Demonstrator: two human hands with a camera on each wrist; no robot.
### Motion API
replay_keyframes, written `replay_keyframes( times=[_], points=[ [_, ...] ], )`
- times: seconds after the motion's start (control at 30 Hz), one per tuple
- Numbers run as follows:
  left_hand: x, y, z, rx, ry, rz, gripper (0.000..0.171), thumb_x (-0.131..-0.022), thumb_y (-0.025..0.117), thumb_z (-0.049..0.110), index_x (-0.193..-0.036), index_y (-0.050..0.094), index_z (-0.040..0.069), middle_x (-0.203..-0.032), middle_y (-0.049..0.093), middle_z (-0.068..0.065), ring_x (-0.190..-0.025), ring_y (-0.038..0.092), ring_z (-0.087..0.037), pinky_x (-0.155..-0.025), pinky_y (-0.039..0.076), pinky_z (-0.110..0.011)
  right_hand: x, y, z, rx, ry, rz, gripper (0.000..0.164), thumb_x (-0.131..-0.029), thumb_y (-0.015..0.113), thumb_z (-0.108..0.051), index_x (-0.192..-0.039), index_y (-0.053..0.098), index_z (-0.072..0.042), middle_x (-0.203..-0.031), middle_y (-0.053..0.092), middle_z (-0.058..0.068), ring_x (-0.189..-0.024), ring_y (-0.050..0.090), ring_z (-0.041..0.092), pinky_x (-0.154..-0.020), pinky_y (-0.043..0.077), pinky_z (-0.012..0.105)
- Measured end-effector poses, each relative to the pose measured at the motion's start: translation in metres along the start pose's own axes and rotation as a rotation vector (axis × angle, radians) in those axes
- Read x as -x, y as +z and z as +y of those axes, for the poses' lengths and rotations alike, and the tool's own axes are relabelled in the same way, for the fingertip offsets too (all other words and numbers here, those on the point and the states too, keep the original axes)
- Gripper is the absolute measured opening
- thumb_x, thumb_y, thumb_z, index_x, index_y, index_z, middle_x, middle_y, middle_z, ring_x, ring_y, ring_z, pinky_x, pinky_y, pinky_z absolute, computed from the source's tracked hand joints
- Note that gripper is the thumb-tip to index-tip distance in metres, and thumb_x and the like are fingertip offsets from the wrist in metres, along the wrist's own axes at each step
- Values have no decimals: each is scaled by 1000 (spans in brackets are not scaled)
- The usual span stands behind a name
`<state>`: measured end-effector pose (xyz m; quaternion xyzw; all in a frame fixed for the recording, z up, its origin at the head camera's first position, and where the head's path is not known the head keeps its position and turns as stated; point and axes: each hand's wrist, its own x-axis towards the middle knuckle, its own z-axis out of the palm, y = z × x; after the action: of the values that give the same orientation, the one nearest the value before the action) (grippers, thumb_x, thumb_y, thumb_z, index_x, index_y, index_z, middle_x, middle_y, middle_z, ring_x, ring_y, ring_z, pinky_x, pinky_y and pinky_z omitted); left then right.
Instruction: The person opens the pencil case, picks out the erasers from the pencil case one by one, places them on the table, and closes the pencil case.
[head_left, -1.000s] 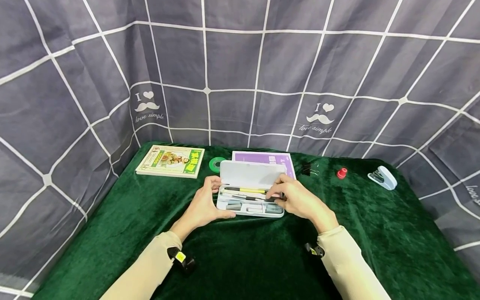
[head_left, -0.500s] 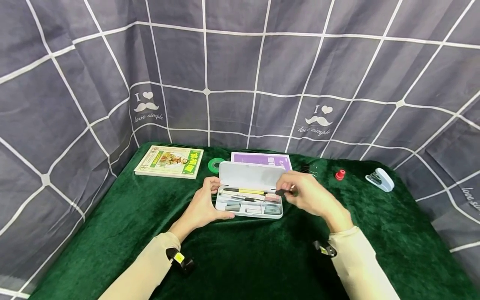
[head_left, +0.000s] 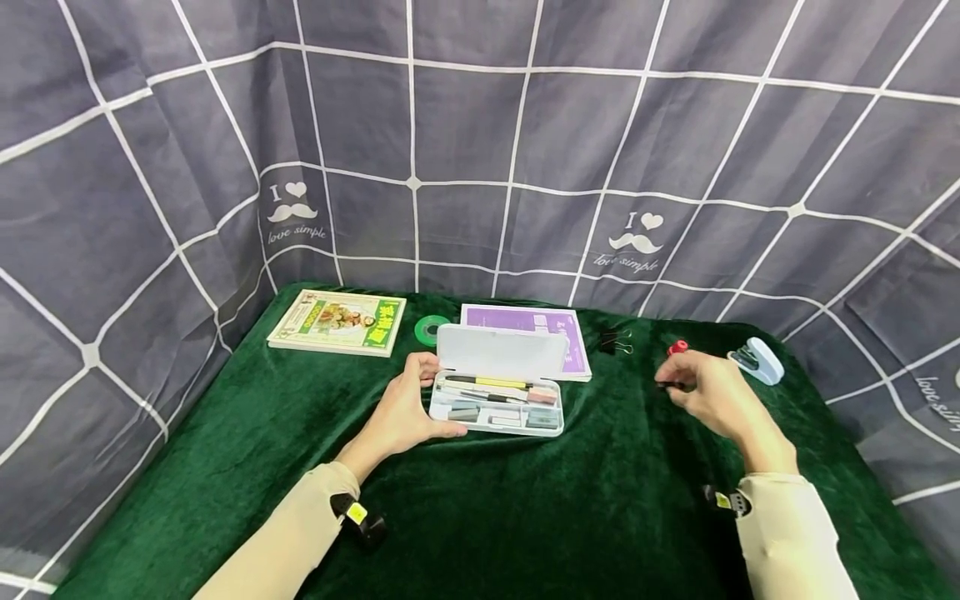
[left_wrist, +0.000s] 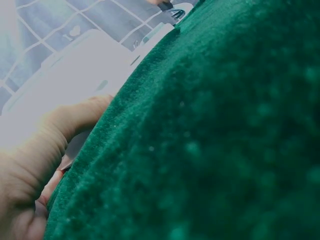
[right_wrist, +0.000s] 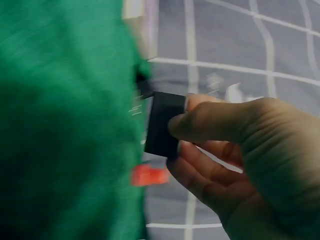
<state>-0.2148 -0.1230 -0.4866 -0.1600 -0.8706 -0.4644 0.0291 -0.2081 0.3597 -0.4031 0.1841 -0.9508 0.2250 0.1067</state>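
An open pencil case [head_left: 495, 429], white with its lid tilted back, lies on the green cloth. It contains a yellow-and-black pencil [head_left: 501, 382], a pink block [head_left: 542, 397] and other small stationery. My left hand [head_left: 405, 404] grips the case's left end, thumb along the front edge and fingers round behind. Off to the right, above the cloth, my right hand [head_left: 716, 396] pinches a small black rectangular block [right_wrist: 164, 125] between thumb and fingers. Close behind that hand stands a red, knob-like object [head_left: 678, 347], partly covered by it in the head view.
A light blue stapler [head_left: 763, 360] lies at the far right. Black binder clips [head_left: 615, 340] and a purple-covered book [head_left: 573, 342] are behind the case. Further left are a green tape roll [head_left: 429, 331] and an illustrated book [head_left: 337, 323]. A grey gridded curtain [head_left: 480, 225] encloses the back.
My right hand has lifted the black block out of the pencil case and carried it right, towards the red object. The left hand has stayed on the case.
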Motion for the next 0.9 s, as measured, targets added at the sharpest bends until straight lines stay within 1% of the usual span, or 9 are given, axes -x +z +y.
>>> replay_keyframes(
  times=[0.17,0.3,0.43,0.57,0.63,0.73,0.83,0.87,0.9],
  points=[
    [-1,2,0,-5,19,-14,111,-69,110,37,-152,41,14,-151,62,-17,-137,66,-34,-120,52,-48,10,14,22,6,71,-63,23,-85,88,4,-95,78,-14,-91,78,-1,-80,70,9,-72,57,29],
    [-1,2,-1,-8,25,-11,110,-69,110,35,-152,41,14,-152,62,-17,-137,66,-35,-120,52,-49,13,14,25,-39,118,-145,18,-88,91,-3,-93,79,-16,-95,78,0,-81,72,8,-73,58,26],
    [-1,0,-2,-11,22,-3,109,-69,110,34,-151,42,14,-151,63,-17,-136,66,-35,-119,53,-50,11,15,20,-47,115,-168,18,-88,91,-3,-92,81,-17,-97,76,0,-83,73,9,-75,59,26],
    [1,0,-3,-9,20,-4,109,-70,110,37,-152,42,14,-151,63,-17,-137,66,-35,-119,53,-49,8,16,17,-11,89,-162,18,-88,91,-3,-92,80,-17,-94,78,-3,-82,71,7,-75,58,29],
    [2,0,-4,-8,19,1,109,-70,110,39,-152,42,13,-150,63,-16,-136,66,-34,-119,53,-49,6,14,12,-2,71,-122,16,-89,90,-4,-94,81,-16,-93,80,-4,-82,71,5,-76,58,30],
    [2,-1,-5,-19,28,6,107,-71,109,41,-151,44,12,-148,64,-16,-135,67,-33,-118,54,-48,-1,10,-4,-1,34,18,12,-93,88,-6,-99,83,-15,-92,82,-3,-80,73,6,-72,58,26],
    [1,-1,-4,-39,41,4,103,-72,108,41,-149,48,11,-148,64,-16,-134,67,-32,-118,54,-48,-14,7,-33,-50,-18,161,11,-98,86,-9,-106,84,-16,-94,82,-3,-80,74,7,-70,55,18],
    [1,-1,-3,-48,41,1,101,-72,108,40,-149,49,11,-149,64,-16,-134,67,-32,-118,54,-48,-19,7,-43,-73,-48,189,11,-99,85,-8,-106,84,-17,-93,82,-4,-79,73,7,-69,54,15],
    [1,-1,-2,-55,41,-1,100,-72,108,40,-148,50,11,-149,64,-16,-134,67,-32,-118,54,-48,-25,9,-54,-99,-73,191,13,-99,85,-7,-107,84,-17,-94,81,-5,-80,72,7,-70,52,13]
  ],
)
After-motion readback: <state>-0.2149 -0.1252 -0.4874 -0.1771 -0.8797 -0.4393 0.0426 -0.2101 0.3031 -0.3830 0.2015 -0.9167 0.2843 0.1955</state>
